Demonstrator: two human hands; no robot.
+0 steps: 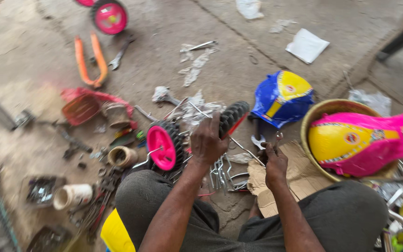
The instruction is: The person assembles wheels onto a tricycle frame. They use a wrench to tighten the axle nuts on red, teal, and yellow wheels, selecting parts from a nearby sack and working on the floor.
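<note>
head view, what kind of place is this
Probably an informal floor workshop where children's ride-on toys are assembled or repaired: a bare concrete floor strewn with a spanner, small pink-hubbed wheels and blue and pink-yellow plastic body shells.

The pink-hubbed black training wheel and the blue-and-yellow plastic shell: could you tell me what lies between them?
In the head view, the left hand rests on a second black knobbly wheel between the pink-hubbed wheel and the blue-and-yellow shell.

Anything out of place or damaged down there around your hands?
Nothing looks broken. Odd is the clutter: spanners, metal rods and torn plastic wrapping lie scattered across the concrete floor. Left hand rests on a black tyre; right hand holds a small spanner.
</note>
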